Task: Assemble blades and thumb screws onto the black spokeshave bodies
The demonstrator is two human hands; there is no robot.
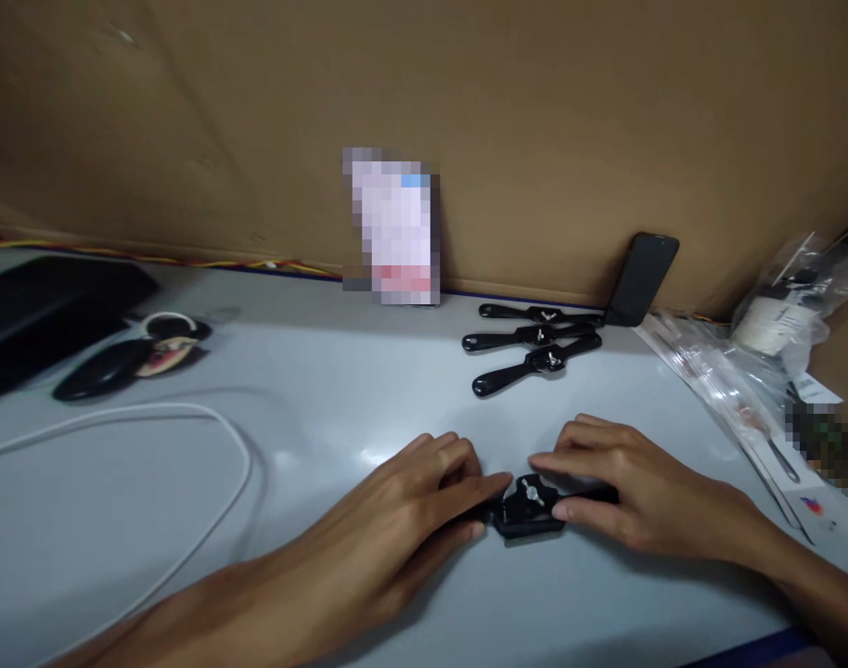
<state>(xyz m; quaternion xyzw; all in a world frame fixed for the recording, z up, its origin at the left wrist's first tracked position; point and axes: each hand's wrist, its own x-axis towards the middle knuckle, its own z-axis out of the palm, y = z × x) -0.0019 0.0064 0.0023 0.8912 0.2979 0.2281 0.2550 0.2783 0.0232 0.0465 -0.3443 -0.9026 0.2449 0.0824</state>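
Observation:
A black spokeshave (530, 510) with a silver wing screw on its cap lies at the front of the grey table. My left hand (424, 506) is closed around its left handle, the index finger reaching onto the cap. On the other side, my right hand (609, 482) holds the right handle; its thumb touches the body and its index finger is stretched above it. Both handles are partly hidden by my fingers. Farther back lie three similar spokeshaves: a near one (546, 362), a middle one (528, 336) and a far one (535, 315).
A phone (643, 278) leans against the cardboard wall (507, 139), beside a blurred upright sheet (400, 232). Plastic-wrapped items (730, 399) and a white roll (776, 320) are at right. A white cable (247, 455), a dark mouse-like object (104, 369) and a black case (55, 306) are at left.

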